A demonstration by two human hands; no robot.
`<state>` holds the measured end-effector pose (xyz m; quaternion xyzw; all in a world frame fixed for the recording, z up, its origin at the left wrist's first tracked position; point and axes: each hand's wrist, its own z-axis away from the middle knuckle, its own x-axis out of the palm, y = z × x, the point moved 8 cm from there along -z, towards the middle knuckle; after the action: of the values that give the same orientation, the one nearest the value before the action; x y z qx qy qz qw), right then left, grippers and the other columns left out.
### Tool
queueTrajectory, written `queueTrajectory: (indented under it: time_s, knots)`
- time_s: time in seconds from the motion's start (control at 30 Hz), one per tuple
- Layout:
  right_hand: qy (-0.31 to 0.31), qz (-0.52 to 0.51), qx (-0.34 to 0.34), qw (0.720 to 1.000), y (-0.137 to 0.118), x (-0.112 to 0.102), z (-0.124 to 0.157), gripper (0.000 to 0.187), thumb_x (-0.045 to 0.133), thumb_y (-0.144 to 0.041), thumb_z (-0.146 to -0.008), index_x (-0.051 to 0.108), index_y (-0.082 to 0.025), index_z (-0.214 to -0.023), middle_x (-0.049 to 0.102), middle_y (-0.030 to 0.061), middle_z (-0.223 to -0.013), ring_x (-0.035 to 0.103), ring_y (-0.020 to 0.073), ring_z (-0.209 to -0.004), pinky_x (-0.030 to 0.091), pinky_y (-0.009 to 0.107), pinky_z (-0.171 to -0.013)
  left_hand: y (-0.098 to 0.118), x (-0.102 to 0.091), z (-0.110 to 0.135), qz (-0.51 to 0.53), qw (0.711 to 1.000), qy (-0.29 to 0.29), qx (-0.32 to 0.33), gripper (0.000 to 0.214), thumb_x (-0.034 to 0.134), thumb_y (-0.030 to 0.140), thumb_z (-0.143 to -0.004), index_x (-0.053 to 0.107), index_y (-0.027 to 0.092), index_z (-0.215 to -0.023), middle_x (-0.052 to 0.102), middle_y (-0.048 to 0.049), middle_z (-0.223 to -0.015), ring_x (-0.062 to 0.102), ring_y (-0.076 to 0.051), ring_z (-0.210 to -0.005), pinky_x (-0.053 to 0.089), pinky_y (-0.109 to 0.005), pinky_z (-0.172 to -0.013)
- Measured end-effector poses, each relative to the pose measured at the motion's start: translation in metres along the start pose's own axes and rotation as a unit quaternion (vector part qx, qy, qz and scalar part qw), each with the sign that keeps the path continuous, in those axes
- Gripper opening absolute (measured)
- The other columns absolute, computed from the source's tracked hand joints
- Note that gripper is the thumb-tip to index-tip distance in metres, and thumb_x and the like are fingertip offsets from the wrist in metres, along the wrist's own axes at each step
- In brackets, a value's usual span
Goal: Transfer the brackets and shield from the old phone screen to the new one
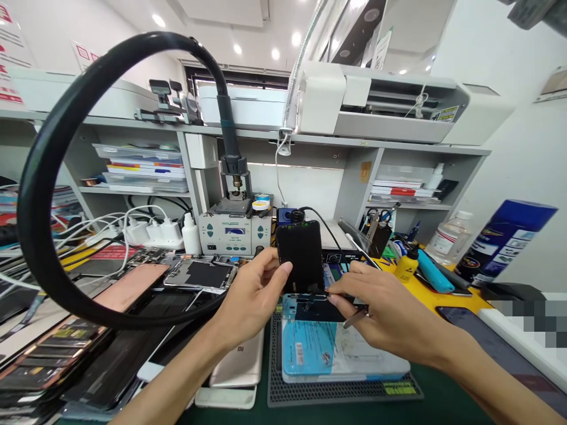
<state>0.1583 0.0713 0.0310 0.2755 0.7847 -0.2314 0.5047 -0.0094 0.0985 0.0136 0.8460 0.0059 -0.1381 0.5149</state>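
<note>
My left hand [261,289] grips the left edge of a black phone screen [299,254], which stands upright with its dark face towards me. Below it, an opened phone body [310,308] lies on a blue and white box [310,348]. My right hand [372,301] is closed, with thumb and forefinger pinched at the joint between screen and body. A thin metal tool [355,317] sticks out under its fingers; its working tip is hidden. A honeycomb-patterned grey mat [345,392] lies beneath the box.
A thick black hose [33,177] loops over the left side. Stacked phone parts [110,319] crowd the left bench. A soldering station [234,233] stands behind. To the right are a yellow bottle [406,265], a clear bottle [449,239] and a blue can [505,242].
</note>
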Motion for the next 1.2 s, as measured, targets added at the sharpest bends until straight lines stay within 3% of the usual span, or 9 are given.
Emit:
queueTrajectory:
  time_s: [0.33, 0.47, 0.67, 0.77, 0.93, 1.07, 1.2]
  knots:
    - [0.084, -0.017, 0.010, 0.996, 0.002, -0.003, 0.005, 0.010, 0.058, -0.020, -0.093, 0.068, -0.022, -0.094, 0.071, 0.0022, -0.082, 0.052, 0.0206, -0.073, 0.039, 0.035, -0.068, 0.002, 0.008, -0.004, 0.056, 0.998, -0.022, -0.004, 0.013, 0.046, 0.026, -0.098, 0.053, 0.020, -0.107, 0.057, 0.0007, -0.087, 0.053, -0.014, -0.080, 0.042, -0.026, -0.072]
    - [0.087, -0.031, 0.023, 0.995, 0.004, -0.005, 0.007, 0.010, 0.060, -0.021, -0.094, 0.069, -0.024, -0.094, 0.072, 0.0013, -0.083, 0.052, 0.0203, -0.074, 0.038, 0.035, -0.070, -0.003, 0.004, -0.003, 0.056, 0.998, 0.006, -0.026, 0.031, 0.052, 0.027, -0.096, 0.039, 0.025, -0.124, 0.052, 0.0055, -0.077, 0.047, -0.012, -0.065, 0.038, -0.024, -0.060]
    - [0.109, -0.049, 0.023, 0.993, 0.004, -0.007, 0.007, 0.009, 0.061, -0.019, -0.092, 0.070, -0.022, -0.092, 0.071, 0.0022, -0.080, 0.049, 0.0195, -0.073, 0.037, 0.033, -0.065, -0.002, -0.002, -0.001, 0.022, 0.999, 0.037, -0.013, 0.018, 0.052, 0.029, -0.096, 0.035, 0.030, -0.102, 0.038, 0.0100, -0.070, 0.033, -0.009, -0.054, 0.025, -0.022, -0.048]
    - [0.114, -0.052, 0.021, 0.992, 0.002, -0.006, 0.007, 0.009, 0.062, -0.018, -0.092, 0.070, -0.022, -0.092, 0.071, 0.0018, -0.078, 0.049, 0.0191, -0.072, 0.036, 0.032, -0.065, 0.000, 0.000, 0.000, -0.028, 0.999, 0.019, -0.003, 0.003, 0.051, 0.028, -0.096, 0.050, 0.026, -0.094, 0.040, 0.0085, -0.065, 0.032, -0.009, -0.053, 0.024, -0.024, -0.049]
    - [0.109, -0.060, 0.035, 0.992, 0.001, -0.005, 0.007, 0.010, 0.062, -0.019, -0.092, 0.072, -0.022, -0.092, 0.072, 0.0025, -0.079, 0.050, 0.0195, -0.072, 0.038, 0.034, -0.066, 0.005, 0.000, 0.002, -0.087, 0.996, -0.002, 0.022, 0.028, 0.044, 0.023, -0.097, 0.072, 0.023, -0.092, 0.050, 0.0027, -0.072, 0.045, -0.011, -0.062, 0.035, -0.027, -0.060]
    - [0.093, -0.074, 0.057, 0.991, 0.004, -0.004, 0.008, 0.011, 0.061, -0.019, -0.092, 0.071, -0.022, -0.091, 0.072, 0.0028, -0.080, 0.054, 0.0201, -0.074, 0.042, 0.036, -0.073, 0.007, 0.004, 0.006, -0.079, 0.995, -0.059, 0.014, 0.025, 0.049, 0.018, -0.092, 0.069, 0.025, -0.106, 0.053, 0.0006, -0.082, 0.051, -0.015, -0.076, 0.041, -0.027, -0.067]
    - [0.093, -0.074, 0.073, 0.990, 0.006, -0.003, 0.012, 0.011, 0.061, -0.019, -0.093, 0.072, -0.022, -0.092, 0.074, 0.0033, -0.084, 0.057, 0.0207, -0.074, 0.044, 0.041, -0.081, 0.006, 0.010, 0.013, -0.056, 0.990, -0.129, -0.010, 0.040, 0.052, 0.013, -0.087, 0.057, 0.027, -0.125, 0.052, -0.0027, -0.106, 0.055, -0.015, -0.083, 0.047, -0.028, -0.072]
